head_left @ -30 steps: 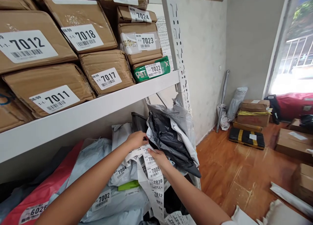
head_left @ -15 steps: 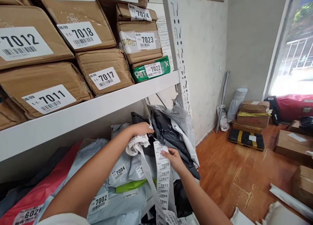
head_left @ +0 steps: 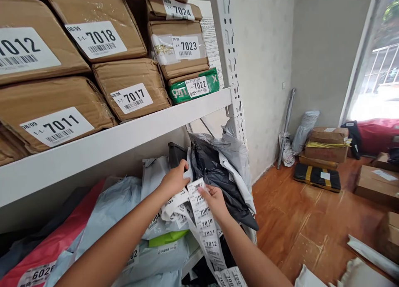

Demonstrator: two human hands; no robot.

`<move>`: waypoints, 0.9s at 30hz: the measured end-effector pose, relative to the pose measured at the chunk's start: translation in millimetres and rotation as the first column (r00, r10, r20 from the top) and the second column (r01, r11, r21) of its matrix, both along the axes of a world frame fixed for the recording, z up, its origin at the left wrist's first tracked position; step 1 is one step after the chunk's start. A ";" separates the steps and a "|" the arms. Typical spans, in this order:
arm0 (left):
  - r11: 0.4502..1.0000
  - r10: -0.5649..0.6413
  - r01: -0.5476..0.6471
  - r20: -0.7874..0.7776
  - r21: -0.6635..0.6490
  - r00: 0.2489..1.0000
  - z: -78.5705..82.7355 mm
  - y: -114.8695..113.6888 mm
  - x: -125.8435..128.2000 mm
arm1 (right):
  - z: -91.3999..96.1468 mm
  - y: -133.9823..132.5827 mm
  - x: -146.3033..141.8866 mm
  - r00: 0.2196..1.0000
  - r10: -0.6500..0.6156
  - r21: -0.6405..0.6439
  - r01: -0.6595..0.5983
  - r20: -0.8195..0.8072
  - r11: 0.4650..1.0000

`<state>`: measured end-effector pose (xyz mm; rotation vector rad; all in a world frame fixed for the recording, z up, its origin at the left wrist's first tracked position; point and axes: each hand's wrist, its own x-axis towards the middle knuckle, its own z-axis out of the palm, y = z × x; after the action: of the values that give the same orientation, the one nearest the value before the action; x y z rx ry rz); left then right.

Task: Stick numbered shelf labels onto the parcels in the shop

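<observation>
Beam (head_left: 124,137) bars lifting straight up, left of post (head_left: 227,50); pale bags (head_left: 112,199) crowd underneath. Dark bag (head_left: 212,156) blocks ahead of right hand (head_left: 215,200); label strip (head_left: 208,233) dangles below that hand, in the way. Open air right of post, over floor (head_left: 280,220).

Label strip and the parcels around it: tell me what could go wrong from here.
1. The label strip trails loosely below the right hand, so it might snag or tear.
2. One label on it reads 7012, as does the label on a box above, so the two could be confused.
3. The dark bag juts past the white upright close to that hand; a knock might dislodge it.
</observation>
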<state>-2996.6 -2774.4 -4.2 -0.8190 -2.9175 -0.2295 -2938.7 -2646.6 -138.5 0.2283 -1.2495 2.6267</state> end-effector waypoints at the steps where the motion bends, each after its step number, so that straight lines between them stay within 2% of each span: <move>1: 0.999 -0.031 0.032 0.052 -0.017 0.998 3.1 -1.4 -4.9 | 2.5 5.2 -3.4 0.994 -0.112 -0.025 0.112 0.013 0.993; 3: 0.990 -0.127 0.136 0.169 -0.042 0.977 5.7 -6.8 -10.9 | 6.2 24.5 -7.7 0.958 -0.282 -0.066 0.285 0.040 0.956; 4: 0.983 -0.173 0.183 0.210 -0.030 0.962 4.9 -10.4 -12.2 | 7.5 35.3 -8.2 0.952 -0.303 -0.071 0.305 0.046 0.950; 5: 0.976 -0.211 0.219 0.241 -0.005 0.947 3.0 -14.0 -12.9 | 8.6 44.3 -7.6 0.960 -0.276 -0.057 0.278 0.041 0.959; 7: 0.968 -0.251 0.242 0.298 0.067 0.921 -2.5 -20.4 -13.6 | 9.6 50.3 -5.1 0.995 -0.105 0.037 0.104 0.006 0.994; 9: 0.965 -0.258 0.227 0.354 0.129 0.899 -6.3 -24.0 -15.4 | 8.0 36.8 -4.1 0.999 0.043 0.147 -0.040 -0.023 0.988; 10: 0.962 -0.270 0.229 0.385 0.150 0.883 -6.4 -24.6 -16.9 | 6.2 24.5 -5.1 0.998 0.059 0.181 -0.053 -0.031 0.982; 13: 0.945 -0.326 0.279 0.449 0.169 0.832 1.2 -22.2 -22.8 | -2.0 -16.4 -13.4 0.995 -0.093 0.226 0.098 -0.031 0.969; 16: 0.952 -0.305 0.272 0.520 0.141 0.798 14.6 -15.1 -28.3 | -9.2 -40.4 -23.5 0.974 -0.225 0.267 0.214 0.010 0.939; 18: 0.969 -0.231 0.243 0.484 0.039 0.844 20.8 -9.2 -29.9 | -10.8 -45.5 -28.5 0.964 -0.260 0.267 0.237 0.052 0.934; 20: 0.970 -0.163 0.213 0.333 -0.119 0.929 22.5 -4.0 -29.3 | -9.8 -46.3 -31.9 0.956 -0.281 0.215 0.258 0.084 0.942; 22: 0.959 -0.126 0.168 0.183 -0.231 0.975 20.2 -0.3 -27.3 | -7.5 -46.1 -33.4 0.951 -0.291 0.122 0.279 0.102 0.953; 24: 0.962 -0.091 0.115 0.104 -0.249 0.990 16.0 1.4 -24.9 | -5.5 -45.9 -32.7 0.963 -0.244 0.031 0.242 0.115 0.970; 27: 0.969 -0.043 0.049 0.032 -0.241 0.999 9.0 2.4 -21.0 | -5.0 -46.0 -28.7 0.986 -0.082 -0.058 0.091 0.144 0.994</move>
<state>-3017.6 -2772.0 4.8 -0.9229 -2.9932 0.1160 -2967.3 -2692.7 -143.4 -0.0229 -1.1854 2.6420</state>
